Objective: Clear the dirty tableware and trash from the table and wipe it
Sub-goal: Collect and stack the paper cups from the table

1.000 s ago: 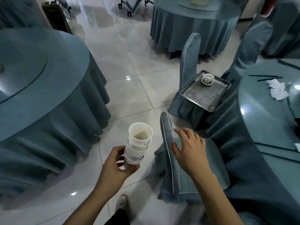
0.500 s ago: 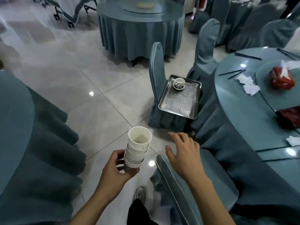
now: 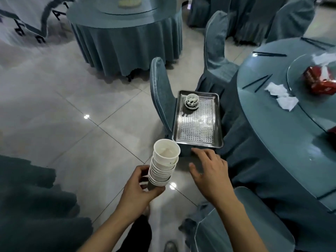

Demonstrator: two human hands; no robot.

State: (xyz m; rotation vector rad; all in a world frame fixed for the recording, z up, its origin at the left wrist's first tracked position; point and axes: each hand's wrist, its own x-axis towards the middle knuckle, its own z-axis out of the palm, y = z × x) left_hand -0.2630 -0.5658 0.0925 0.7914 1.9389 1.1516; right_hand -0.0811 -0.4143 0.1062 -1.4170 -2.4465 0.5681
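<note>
Left hand [image 3: 140, 190] gripped the base of the stacked paper cups [image 3: 164, 165], fingers curled round it, above the floor and just short of the steel tray [image 3: 197, 137] on a chair seat. Stack's long axis ran near upright, tilted up and right, open mouth facing the camera. Right hand [image 3: 211, 171] hovered empty, fingers loosely spread, beside the stack. Judgement: set the stack on the tray's bare near half, clear of the small bowl [image 3: 191, 100], steadied by the free hand. Napkins [image 3: 281, 95] remained on the table [image 3: 272, 135].

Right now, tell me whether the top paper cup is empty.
Not quite empty: the top cup of the stack in the left hand shows brownish residue at its bottom.
</note>
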